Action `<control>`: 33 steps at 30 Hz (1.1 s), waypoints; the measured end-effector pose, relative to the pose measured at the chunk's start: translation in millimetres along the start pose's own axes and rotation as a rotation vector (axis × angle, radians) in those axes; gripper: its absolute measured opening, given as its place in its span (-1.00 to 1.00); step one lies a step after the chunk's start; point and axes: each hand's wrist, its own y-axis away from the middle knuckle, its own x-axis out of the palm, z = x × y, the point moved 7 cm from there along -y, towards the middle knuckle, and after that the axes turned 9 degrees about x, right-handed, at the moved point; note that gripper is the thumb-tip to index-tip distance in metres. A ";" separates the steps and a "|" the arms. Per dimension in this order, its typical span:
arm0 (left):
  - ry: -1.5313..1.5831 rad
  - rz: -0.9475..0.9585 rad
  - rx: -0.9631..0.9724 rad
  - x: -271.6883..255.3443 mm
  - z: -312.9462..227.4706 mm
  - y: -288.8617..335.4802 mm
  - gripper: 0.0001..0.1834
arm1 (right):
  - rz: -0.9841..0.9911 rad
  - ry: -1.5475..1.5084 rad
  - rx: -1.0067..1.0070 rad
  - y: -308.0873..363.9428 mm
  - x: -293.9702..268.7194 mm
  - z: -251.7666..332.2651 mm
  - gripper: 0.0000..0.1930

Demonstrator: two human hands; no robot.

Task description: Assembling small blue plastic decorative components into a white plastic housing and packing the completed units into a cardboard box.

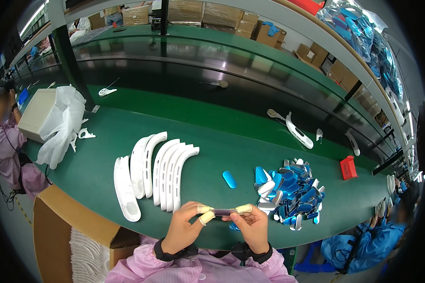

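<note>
Pink smock cloth, finely lined and creased, lies nearest, its sleeves gathered into black wrist bands. Beyond it spreads the green table, smooth and faintly glossy. At its lower left stands an open carton of brown cardboard, closely packed with thin white pieces. Farther back sits a stiff beige tote, draped with crumpled white wrap. Hard white shells, long and curved, lie in a row; most show slots, and the leftmost has a dotted grille. Right of them is a loose pile of rounded oblong plates, shiny blue and silvery.

Both hands meet near the table's front edge, between shells and pile. Cream covers wrap some fingertips. The left hand pinches one end of a slim, dark strip; the right hand pinches the other, its bare thumb against the strip. Past them, a single blue plate lies flat.
</note>
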 end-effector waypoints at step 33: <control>0.259 0.230 0.103 31.5 -4.2 2.0 -0.91 | 0.187 -0.408 0.315 -3.2 -19.4 -23.2 -0.90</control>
